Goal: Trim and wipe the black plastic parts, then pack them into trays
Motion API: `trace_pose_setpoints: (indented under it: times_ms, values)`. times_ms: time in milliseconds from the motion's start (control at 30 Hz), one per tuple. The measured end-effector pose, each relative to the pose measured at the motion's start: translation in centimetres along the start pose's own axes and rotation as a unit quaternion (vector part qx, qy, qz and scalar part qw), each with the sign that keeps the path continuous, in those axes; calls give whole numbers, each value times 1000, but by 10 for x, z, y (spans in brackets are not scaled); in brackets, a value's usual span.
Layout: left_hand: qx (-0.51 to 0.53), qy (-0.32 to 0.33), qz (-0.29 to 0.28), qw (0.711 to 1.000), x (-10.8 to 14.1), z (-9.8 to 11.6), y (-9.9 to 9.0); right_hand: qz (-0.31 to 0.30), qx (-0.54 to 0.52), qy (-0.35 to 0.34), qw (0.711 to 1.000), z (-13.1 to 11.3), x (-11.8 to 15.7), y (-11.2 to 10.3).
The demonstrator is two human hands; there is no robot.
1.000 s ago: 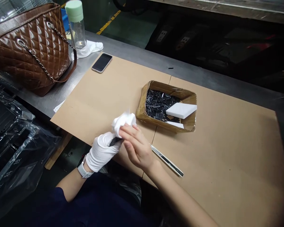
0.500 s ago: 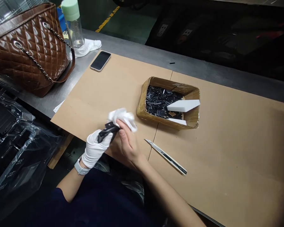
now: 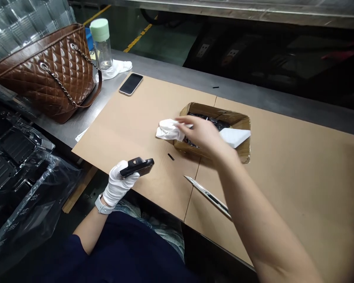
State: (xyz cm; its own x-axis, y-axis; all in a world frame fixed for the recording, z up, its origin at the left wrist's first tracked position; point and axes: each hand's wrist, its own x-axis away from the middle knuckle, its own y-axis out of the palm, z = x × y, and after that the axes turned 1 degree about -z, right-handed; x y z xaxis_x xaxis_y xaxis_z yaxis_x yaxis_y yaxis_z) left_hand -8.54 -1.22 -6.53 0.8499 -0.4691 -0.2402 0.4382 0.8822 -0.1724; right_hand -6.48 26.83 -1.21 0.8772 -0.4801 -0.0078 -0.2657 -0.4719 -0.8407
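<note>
My left hand (image 3: 120, 182), in a white glove, is closed around a black plastic part (image 3: 138, 167) with a rounded frame and a hole in its raised side. It is held over the near edge of the cardboard sheet. My bare right hand (image 3: 205, 133) reaches across the cardboard box (image 3: 242, 151), its fingers on a crumpled white cloth (image 3: 169, 130) at the box's left rim. Small black pieces (image 3: 224, 124) fill the box, partly hidden by my hand, beside a white foam block (image 3: 236, 136). One small black strip (image 3: 171, 157) lies on the cardboard in front of the box.
A utility knife (image 3: 206, 195) lies near my right forearm, its blade pointing left. A phone (image 3: 131, 84) rests at the sheet's far left corner. Beyond are a brown quilted bag (image 3: 56, 74) and a bottle (image 3: 102, 45). Bagged black trays (image 3: 20, 145) stand at left.
My right hand has moved away from the black part to the box, taking the white cloth along. A small black strip now shows on the cardboard. My left hand still grips the part.
</note>
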Motion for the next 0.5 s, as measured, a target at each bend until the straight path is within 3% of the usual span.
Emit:
trace_pose_setpoints:
  times_ms: [100,200,267,367,500]
  values:
    - [-5,33,-26,999,-1,0,-2,38,56,52,996,46,17,-25]
    - [5,53,-40,998,-1,-1,0,-18,161,135,978,89,37,-36]
    - [12,59,-48,997,0,0,1,-58,179,174,967,104,47,-38]
    - [22,52,-69,996,2,2,4,-72,183,201,960,103,49,-33]
    - [40,-2,-86,995,5,4,7,-34,225,221,948,82,36,-22]
